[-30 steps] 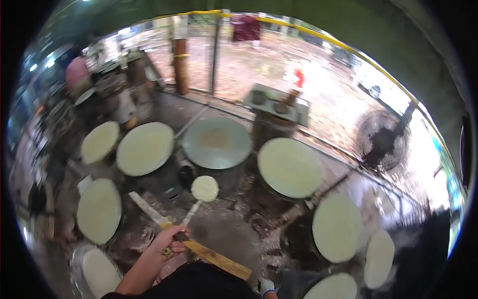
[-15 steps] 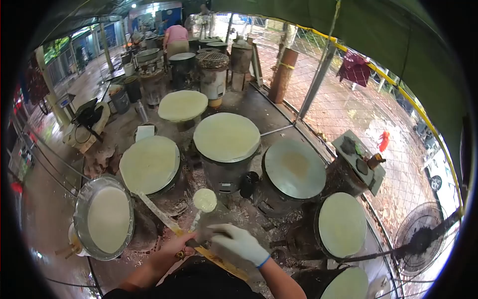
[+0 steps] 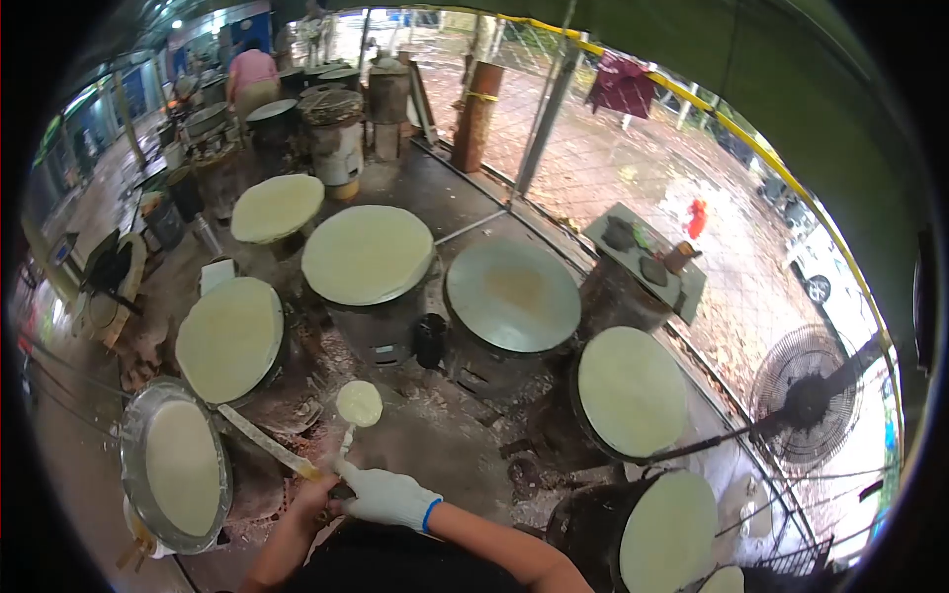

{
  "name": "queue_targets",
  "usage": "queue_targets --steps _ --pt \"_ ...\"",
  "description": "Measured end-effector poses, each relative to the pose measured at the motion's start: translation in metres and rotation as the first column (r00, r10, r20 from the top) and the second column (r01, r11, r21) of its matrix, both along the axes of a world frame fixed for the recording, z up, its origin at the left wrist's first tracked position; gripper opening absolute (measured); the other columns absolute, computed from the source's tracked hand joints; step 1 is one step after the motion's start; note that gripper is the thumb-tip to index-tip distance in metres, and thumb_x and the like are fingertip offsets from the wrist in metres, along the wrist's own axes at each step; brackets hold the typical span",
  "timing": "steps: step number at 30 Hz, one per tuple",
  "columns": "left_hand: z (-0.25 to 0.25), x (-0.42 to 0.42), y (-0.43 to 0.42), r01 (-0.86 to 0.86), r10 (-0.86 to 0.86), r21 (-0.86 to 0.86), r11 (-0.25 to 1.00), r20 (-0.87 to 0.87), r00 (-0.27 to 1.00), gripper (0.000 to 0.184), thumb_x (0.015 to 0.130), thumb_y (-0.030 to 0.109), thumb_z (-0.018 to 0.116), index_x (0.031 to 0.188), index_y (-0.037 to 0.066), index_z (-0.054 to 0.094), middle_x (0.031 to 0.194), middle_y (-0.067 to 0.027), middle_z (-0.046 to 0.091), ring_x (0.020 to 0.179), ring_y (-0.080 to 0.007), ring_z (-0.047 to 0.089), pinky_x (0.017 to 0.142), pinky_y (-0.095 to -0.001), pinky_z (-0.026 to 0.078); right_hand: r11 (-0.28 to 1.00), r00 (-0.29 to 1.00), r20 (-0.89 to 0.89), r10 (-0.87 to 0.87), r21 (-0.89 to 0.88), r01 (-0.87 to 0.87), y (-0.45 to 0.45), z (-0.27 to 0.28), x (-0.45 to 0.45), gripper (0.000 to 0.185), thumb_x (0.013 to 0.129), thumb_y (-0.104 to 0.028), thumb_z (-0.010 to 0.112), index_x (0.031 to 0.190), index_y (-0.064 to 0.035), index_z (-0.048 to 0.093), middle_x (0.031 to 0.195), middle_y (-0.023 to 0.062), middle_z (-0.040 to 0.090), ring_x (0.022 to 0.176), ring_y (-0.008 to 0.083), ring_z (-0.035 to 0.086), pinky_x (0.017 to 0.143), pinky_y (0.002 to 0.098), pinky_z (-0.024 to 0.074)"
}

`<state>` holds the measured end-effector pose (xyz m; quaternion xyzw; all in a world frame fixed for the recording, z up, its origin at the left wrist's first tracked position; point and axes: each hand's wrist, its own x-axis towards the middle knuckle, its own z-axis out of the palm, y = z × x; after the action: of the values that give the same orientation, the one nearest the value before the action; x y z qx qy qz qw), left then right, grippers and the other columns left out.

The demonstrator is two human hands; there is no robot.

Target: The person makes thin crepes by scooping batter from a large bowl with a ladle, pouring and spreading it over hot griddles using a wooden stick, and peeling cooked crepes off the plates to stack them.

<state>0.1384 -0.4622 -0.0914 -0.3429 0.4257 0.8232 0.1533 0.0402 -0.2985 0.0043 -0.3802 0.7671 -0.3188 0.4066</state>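
Note:
My bare left hand (image 3: 312, 502) is closed around a long flat stick (image 3: 265, 440), whose far end reaches the rim of the near-left round griddle (image 3: 232, 341), covered with pale batter. My right hand (image 3: 388, 497), in a white glove with a blue cuff, is closed at the handle of a ladle (image 3: 359, 403). The ladle's round bowl is coated with pale batter and hangs above the floor. Both hands are close together, and the glove partly hides the grip. Left of them stands a large metal basin (image 3: 183, 469) of milky batter.
More batter-covered griddles (image 3: 368, 255) sit on drum stoves ahead and to the right; one griddle (image 3: 514, 295) shows bare metal with a brownish patch. A fan (image 3: 806, 400) stands at the right by the wire fence. A person in a pink top (image 3: 254, 74) is at the back.
My gloved right hand has moved left to the ladle's handle, beside my left hand. The view has turned right, so the stoves appear farther left.

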Motion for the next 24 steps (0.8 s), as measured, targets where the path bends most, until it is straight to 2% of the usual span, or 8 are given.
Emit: queue_targets --steps 5,7,10,14,15,18,22,24 --pt "0.019 -0.031 0.020 0.217 -0.213 0.090 0.972 -0.050 0.976 0.006 0.092 0.013 0.057 0.093 0.011 0.052 0.065 0.0031 0.045 0.046 -0.0046 0.037 0.038 -0.0190 0.028 0.978 0.982 0.055 -0.180 -0.101 0.184 0.037 -0.038 -0.002 0.061 0.090 -0.031 0.056 0.143 -0.0103 0.033 0.118 0.0239 0.059 0.107 0.0372 0.059 0.091 0.0412 0.0457" --pt "0.020 -0.050 0.025 0.309 -0.294 0.177 0.934 -0.107 0.950 0.010 0.092 0.013 0.057 0.087 0.012 0.048 0.064 0.0050 0.041 0.046 -0.0039 0.036 0.038 -0.0186 0.026 0.884 0.908 0.149 -0.392 -0.212 0.417 0.067 -0.021 -0.010 0.059 0.089 -0.026 0.056 0.142 -0.0100 0.036 0.120 0.0204 0.060 0.107 0.0304 0.060 0.091 0.0374 0.0462" --pt "0.027 -0.087 0.037 0.366 -0.358 0.259 0.894 -0.078 0.930 0.017 0.094 0.016 0.056 0.083 0.013 0.044 0.064 0.0054 0.040 0.047 -0.0033 0.036 0.038 -0.0186 0.026 0.578 0.688 0.266 -0.675 -0.389 0.717 0.104 -0.064 -0.028 0.054 0.090 -0.019 0.056 0.140 -0.0052 0.040 0.124 0.0128 0.059 0.110 0.0201 0.057 0.095 0.0306 0.0430" --pt "0.029 -0.160 0.053 0.440 -0.441 0.219 0.871 -0.045 0.896 0.018 0.096 0.018 0.053 0.082 0.010 0.044 0.063 0.0023 0.041 0.044 -0.0059 0.037 0.036 -0.0212 0.029 0.230 0.258 0.435 -0.863 -0.116 0.966 0.161 -0.082 -0.060 0.051 0.093 -0.020 0.053 0.140 -0.0054 0.040 0.095 0.0061 0.063 0.075 0.0138 0.060 0.066 0.0268 0.0496" --pt "0.030 -0.182 0.058 0.483 -0.479 0.174 0.858 -0.068 0.875 0.018 0.096 0.018 0.052 0.083 0.009 0.045 0.063 0.0015 0.041 0.043 -0.0062 0.037 0.036 -0.0217 0.029 0.121 0.120 0.490 -0.864 -0.030 0.992 0.169 -0.086 -0.067 0.050 0.093 -0.020 0.053 0.140 -0.0062 0.040 0.088 0.0047 0.062 0.067 0.0123 0.058 0.058 0.0258 0.0494" --pt "0.037 -0.260 0.073 0.597 -0.586 0.051 0.801 -0.137 0.798 0.016 0.097 0.019 0.050 0.086 0.007 0.044 0.062 -0.0002 0.041 0.041 -0.0069 0.037 0.035 -0.0231 0.030 -0.193 -0.125 0.596 -0.793 -0.051 0.980 0.182 -0.128 -0.098 0.045 0.095 -0.022 0.051 0.137 -0.0089 0.044 0.069 -0.0032 0.051 0.052 0.0075 0.048 0.046 0.0226 0.0413" --pt "0.041 -0.368 0.105 0.676 -0.673 -0.089 0.732 -0.253 0.695 0.014 0.095 0.017 0.050 0.087 0.006 0.046 0.062 0.0000 0.043 0.040 -0.0078 0.039 0.035 -0.0246 0.033 -0.425 -0.254 0.642 -0.723 -0.124 0.897 0.181 -0.139 -0.168 0.047 0.097 -0.018 0.047 0.141 -0.0067 0.037 0.073 0.0051 0.058 0.053 0.0131 0.054 0.048 0.0277 0.0469" --pt "0.030 -0.415 0.123 0.687 -0.710 -0.195 0.700 -0.297 0.638 0.014 0.093 0.017 0.050 0.088 0.005 0.047 0.062 -0.0005 0.045 0.040 -0.0085 0.040 0.035 -0.0257 0.034 -0.426 -0.288 0.603 -0.744 -0.096 0.900 0.180 -0.144 -0.202 0.048 0.097 -0.016 0.046 0.143 -0.0065 0.035 0.080 0.0039 0.060 0.061 0.0108 0.056 0.054 0.0253 0.0481"
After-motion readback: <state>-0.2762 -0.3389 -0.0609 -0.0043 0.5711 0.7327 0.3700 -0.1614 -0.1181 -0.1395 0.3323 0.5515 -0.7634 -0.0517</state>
